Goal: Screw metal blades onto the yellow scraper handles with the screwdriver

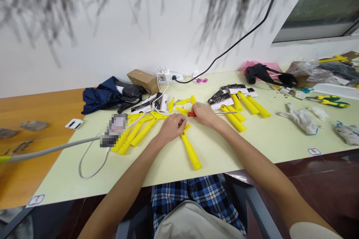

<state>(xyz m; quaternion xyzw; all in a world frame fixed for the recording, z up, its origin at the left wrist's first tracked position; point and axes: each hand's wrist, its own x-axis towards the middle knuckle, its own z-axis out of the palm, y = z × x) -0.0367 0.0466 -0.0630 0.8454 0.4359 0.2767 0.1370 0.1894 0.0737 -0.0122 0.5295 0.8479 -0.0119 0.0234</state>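
My right hand is closed around a screwdriver; its red handle pokes out on the left and its thin metal shaft points right. Beside it, my left hand has its fingers pinched together; anything between them is too small to make out. Just below the fingertips lies a yellow plastic handle, its upper end partly hidden by my left hand. Small loose yellow pieces lie beyond my hands. To the left are several yellow handles with forked heads.
Several yellow handles and black-and-white cards lie to the right. A white cable loops at left near a blurred-out object. Behind are a cardboard box and power strip; gloves lie far right.
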